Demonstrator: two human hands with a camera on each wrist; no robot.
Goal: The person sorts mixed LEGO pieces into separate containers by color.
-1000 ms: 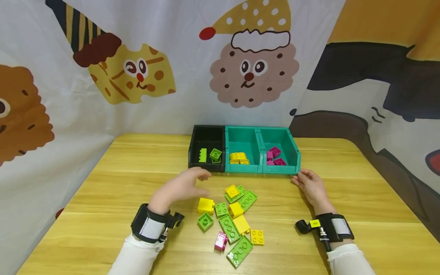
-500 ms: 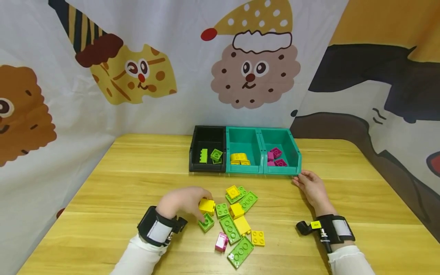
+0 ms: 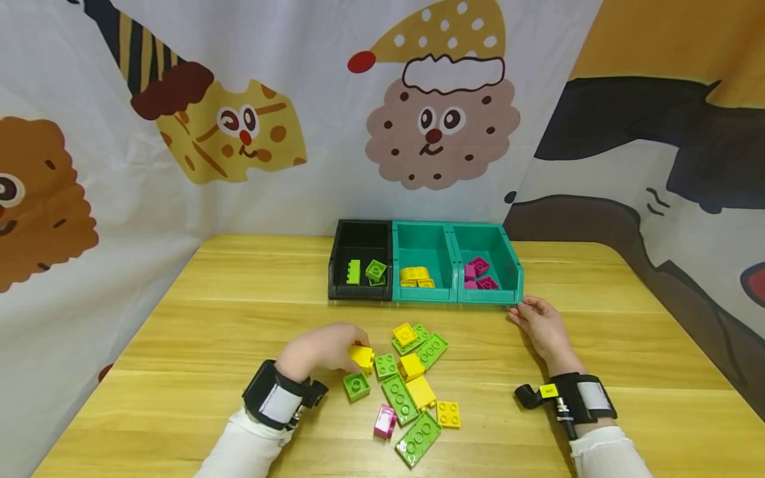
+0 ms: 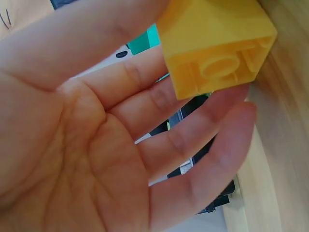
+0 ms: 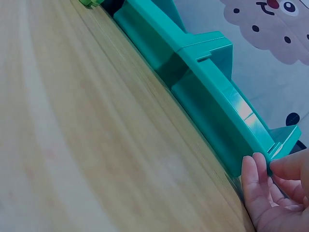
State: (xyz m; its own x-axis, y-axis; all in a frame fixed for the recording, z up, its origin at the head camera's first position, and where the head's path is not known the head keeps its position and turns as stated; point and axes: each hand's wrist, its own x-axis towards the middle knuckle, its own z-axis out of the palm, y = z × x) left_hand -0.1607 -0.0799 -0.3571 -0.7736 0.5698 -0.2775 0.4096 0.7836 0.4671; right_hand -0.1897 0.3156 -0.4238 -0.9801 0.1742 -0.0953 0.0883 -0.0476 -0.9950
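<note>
Yellow block: pinched in my left hand; well apart from my right; a green block lies just nearer me;
Right hand: fingertips touch the right teal bin's near corner; whether they grip it, I cannot tell;
Table: wood runs between my left hand and the black bin; left edge well off

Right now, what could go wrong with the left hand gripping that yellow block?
The left hand grips the yellow block close to the square green block, so lifting may nudge that one. The right hand touches the front corner of the right teal bin, so a push might shift it.
</note>
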